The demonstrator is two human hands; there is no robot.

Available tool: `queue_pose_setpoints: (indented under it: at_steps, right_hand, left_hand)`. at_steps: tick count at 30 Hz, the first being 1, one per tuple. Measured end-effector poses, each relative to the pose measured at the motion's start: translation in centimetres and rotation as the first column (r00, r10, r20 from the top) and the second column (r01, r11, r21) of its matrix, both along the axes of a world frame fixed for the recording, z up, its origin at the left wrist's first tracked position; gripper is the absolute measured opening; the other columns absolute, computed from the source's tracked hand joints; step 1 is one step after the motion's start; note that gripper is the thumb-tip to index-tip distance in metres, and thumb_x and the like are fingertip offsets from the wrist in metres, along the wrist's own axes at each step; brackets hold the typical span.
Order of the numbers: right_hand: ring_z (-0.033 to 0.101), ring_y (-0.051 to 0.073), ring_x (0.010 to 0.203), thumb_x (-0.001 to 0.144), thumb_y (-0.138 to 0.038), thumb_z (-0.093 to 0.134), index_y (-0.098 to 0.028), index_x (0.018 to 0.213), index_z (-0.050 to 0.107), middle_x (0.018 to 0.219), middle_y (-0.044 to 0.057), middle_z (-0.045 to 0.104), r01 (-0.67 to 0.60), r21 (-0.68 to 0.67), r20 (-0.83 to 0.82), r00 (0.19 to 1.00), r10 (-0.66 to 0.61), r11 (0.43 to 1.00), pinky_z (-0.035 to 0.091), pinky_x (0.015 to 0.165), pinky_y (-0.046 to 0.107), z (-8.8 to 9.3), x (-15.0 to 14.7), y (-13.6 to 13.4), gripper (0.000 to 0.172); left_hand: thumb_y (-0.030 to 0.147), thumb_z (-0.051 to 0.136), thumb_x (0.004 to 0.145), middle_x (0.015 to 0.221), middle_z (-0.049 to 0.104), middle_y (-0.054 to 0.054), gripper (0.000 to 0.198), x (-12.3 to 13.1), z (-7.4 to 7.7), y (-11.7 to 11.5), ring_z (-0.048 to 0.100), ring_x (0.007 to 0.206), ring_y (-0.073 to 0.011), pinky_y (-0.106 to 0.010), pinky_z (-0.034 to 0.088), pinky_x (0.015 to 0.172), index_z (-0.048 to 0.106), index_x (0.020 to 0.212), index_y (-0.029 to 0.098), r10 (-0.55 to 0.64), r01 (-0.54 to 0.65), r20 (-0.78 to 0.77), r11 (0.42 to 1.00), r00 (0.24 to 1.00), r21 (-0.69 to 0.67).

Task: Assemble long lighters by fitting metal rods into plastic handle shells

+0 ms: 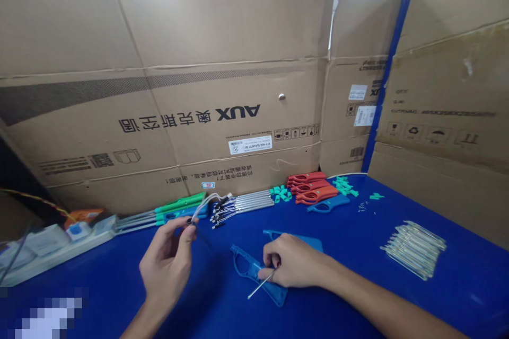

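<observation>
My left hand (pixel 167 262) is closed in a pinch around a small black part with white wires (pixel 209 201). The wires rise from between the fingertips and curve to the right. My right hand (pixel 292 262) is closed on a thin metal rod (pixel 260 285), whose free end points down and left. Under its fingers lies a blue plastic handle shell (pixel 274 292) with a trigger-like loop, its hollow side up. Partly hidden behind this hand, a second blue shell half (pixel 312 242) lies on the blue tabletop (pixel 338 307).
Metal tubes with wires (pixel 252 201), teal caps (pixel 281 193), red handle shells (pixel 308 183) and teal pieces (pixel 345 186) line the back. Clear thin tubes (pixel 415 249) lie right. Green-handled lighters (pixel 185 201) and a power strip (pixel 59 254) are left. A cardboard wall (pixel 222 63) stands behind.
</observation>
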State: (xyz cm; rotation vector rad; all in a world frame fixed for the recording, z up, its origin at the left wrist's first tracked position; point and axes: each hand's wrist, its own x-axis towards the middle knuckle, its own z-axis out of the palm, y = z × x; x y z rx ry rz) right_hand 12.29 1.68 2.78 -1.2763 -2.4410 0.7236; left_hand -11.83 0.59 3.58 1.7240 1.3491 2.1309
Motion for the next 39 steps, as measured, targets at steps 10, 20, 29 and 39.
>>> queue_pose_setpoints:
  at_steps: [10,20,29,39]
  right_hand:
    - [0.054,0.012,0.063,0.079,-0.036,0.064,-0.020,0.104,0.066,0.075,0.000,0.065,0.131,0.151,-0.208,0.973,-0.099,0.980,0.037,0.059,0.023,-1.0,-0.2,0.9,0.030]
    - [0.057,0.015,0.073,0.082,-0.034,0.063,-0.021,0.098,0.070,0.084,0.002,0.065,-0.006,0.242,-0.179,0.983,0.051,0.970,0.040,0.068,0.025,-1.4,-0.4,0.5,0.022]
    - [0.054,0.011,0.065,0.077,-0.026,0.069,-0.020,0.084,0.069,0.076,-0.001,0.065,0.048,0.218,-0.252,0.968,0.008,0.975,0.036,0.061,0.022,-1.9,-0.4,0.8,0.010]
    - [0.050,0.010,0.063,0.067,-0.019,0.077,-0.018,0.073,0.058,0.070,-0.004,0.058,0.124,0.201,-0.355,0.934,-0.045,0.972,0.032,0.058,0.021,-2.0,-0.5,1.0,0.020]
  left_hand:
    - [0.041,0.079,0.067,0.092,0.070,-0.008,0.040,0.3,-0.9,0.7,0.070,0.079,-0.0243,-0.035,0.062,0.067,0.062,0.090,0.013,-0.231,0.362,0.401,0.887,0.886,-0.288]
    - [0.029,0.087,0.060,0.089,0.073,-0.010,0.044,1.5,-0.5,-0.1,0.067,0.098,-0.0280,-0.033,0.062,0.074,0.065,0.094,0.012,-0.347,0.606,0.636,0.757,0.689,-0.244]
    - [0.027,0.082,0.068,0.093,0.073,-0.011,0.030,1.2,-0.5,-0.4,0.067,0.097,-0.0286,-0.037,0.060,0.079,0.071,0.092,0.013,-0.390,0.621,0.586,0.739,0.710,-0.261]
    - [0.030,0.082,0.069,0.093,0.073,-0.012,0.027,1.1,-0.5,-0.3,0.068,0.094,-0.0268,-0.034,0.059,0.078,0.074,0.090,0.014,-0.418,0.645,0.597,0.730,0.685,-0.228]
